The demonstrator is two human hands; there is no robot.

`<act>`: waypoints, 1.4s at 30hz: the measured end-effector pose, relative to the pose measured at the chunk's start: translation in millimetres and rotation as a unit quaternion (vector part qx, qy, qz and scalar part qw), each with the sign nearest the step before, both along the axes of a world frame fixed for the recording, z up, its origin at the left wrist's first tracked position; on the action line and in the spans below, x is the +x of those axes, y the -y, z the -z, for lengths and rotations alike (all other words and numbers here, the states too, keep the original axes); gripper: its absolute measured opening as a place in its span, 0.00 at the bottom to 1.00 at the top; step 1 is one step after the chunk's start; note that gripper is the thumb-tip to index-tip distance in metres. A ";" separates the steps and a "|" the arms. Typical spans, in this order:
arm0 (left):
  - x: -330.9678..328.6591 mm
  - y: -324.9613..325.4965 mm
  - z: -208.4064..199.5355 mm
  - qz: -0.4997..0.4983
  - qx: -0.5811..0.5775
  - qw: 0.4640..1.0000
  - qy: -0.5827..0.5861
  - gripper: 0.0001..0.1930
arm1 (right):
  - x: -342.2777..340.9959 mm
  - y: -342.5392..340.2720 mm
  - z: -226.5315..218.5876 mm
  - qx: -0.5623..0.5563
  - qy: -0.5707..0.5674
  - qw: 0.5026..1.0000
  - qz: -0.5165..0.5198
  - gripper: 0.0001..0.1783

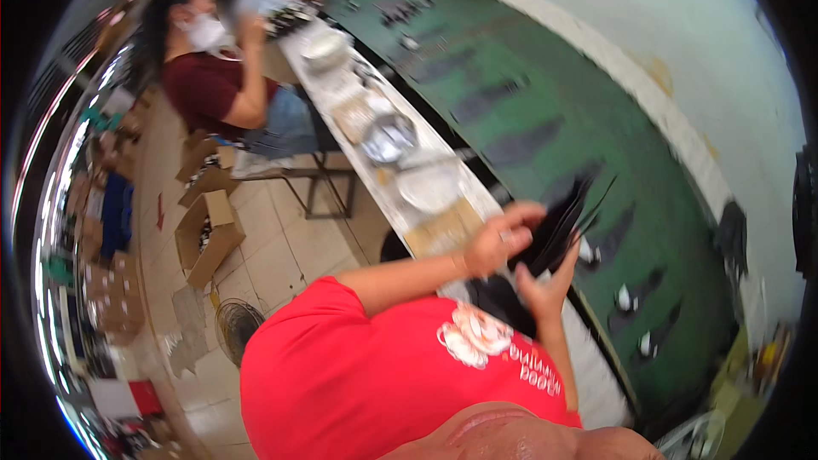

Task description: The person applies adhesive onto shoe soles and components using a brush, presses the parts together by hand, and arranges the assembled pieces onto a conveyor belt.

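Note:
My right hand (pixel 550 285) grips a bundle of thin, black, flat pieces (pixel 558 234) from its near side, thumb against the bundle. Several loose ends fan out at the top. At the bundle's left edge is my left hand (pixel 504 240), fingers bent against the pieces; motion blurs its fingertips. What the pieces are made for I cannot make out. Beyond them runs a green conveyor belt (pixel 545 106), where similar dark pieces lie spaced apart, some with a white part (pixel 626 298) at one end.
A narrow white bench (pixel 503 196) runs beside the belt, bearing a round metal bowl (pixel 388 138), clear plastic bags (pixel 429 187) and cardboard (pixel 443 228). A masked co-worker (pixel 217 77) sits farther along. Open cartons (pixel 209 238) and a fan (pixel 239 328) stand on the tiled floor.

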State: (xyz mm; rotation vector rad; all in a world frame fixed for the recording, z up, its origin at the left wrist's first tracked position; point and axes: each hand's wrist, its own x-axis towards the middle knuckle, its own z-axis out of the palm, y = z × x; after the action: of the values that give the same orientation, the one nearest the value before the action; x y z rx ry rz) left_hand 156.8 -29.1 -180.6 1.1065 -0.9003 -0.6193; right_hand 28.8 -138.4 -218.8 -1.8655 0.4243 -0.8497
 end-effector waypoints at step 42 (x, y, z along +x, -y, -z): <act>-18.7 -51.0 79.0 0.049 0.050 0.806 0.588 0.28 | -109.1 5.5 -63.9 -0.017 -0.565 0.789 -0.238 0.37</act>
State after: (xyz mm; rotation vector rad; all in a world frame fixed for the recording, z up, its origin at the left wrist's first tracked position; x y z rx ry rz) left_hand 138.1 21.9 -259.6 1.5478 -2.0130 0.0347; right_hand -80.3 -143.9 -154.9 -2.2047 0.5953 0.7068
